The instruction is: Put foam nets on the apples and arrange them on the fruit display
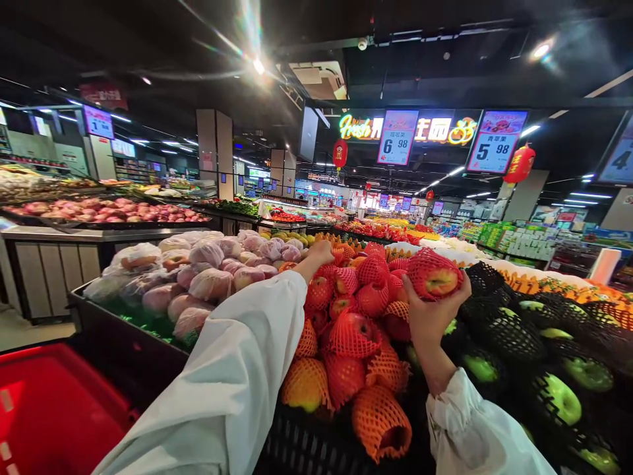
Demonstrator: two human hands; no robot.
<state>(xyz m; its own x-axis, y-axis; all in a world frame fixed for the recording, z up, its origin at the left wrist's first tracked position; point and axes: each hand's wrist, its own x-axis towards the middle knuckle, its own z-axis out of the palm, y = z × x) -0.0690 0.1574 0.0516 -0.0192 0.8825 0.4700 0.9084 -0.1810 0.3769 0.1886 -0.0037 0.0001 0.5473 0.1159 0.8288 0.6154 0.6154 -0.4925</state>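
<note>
My right hand [435,316] is closed around an apple [440,282] in a red foam net, held up above the right side of the pile. Part of the apple's red and yellow skin shows through the net's opening. My left hand [321,252] reaches to the far left of the netted apples [353,333], its fingers curled down. Whatever it may grip is hidden. Red and orange foam nets cover the apples in the pile. At the front, an orange net [380,422] lies with its open end facing me.
Plastic-wrapped fruit [212,284] is heaped to the left. Green apples [561,399] in black nets lie to the right. A red basket [54,409] stands at the lower left. Price signs [397,137] hang overhead. Another fruit stand [113,211] is farther left.
</note>
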